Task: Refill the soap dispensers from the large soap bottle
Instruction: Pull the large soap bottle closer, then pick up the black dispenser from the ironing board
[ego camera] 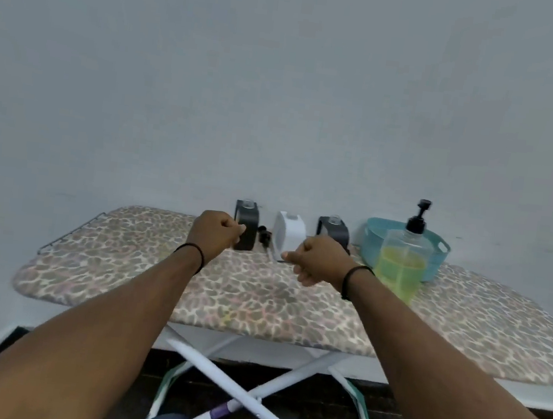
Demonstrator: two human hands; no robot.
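Three small soap dispensers stand in a row at the back of the ironing board (190, 289): a dark one (248, 221) on the left, a white one (288, 235) in the middle, a dark one (334, 235) on the right. The large clear soap bottle (402, 261) with a black pump and yellow-green liquid stands further right. My left hand (215, 231) hovers as a fist just in front of the left dark dispenser, holding nothing. My right hand (319, 259), fingers curled and empty, hangs in front of the white and right dispensers.
A teal plastic basket (441, 248) sits behind the large bottle at the back right. A small dark pump part (263, 233) lies between the left and white dispensers. The board stands against a plain wall; its crossed white legs (247, 392) are below.
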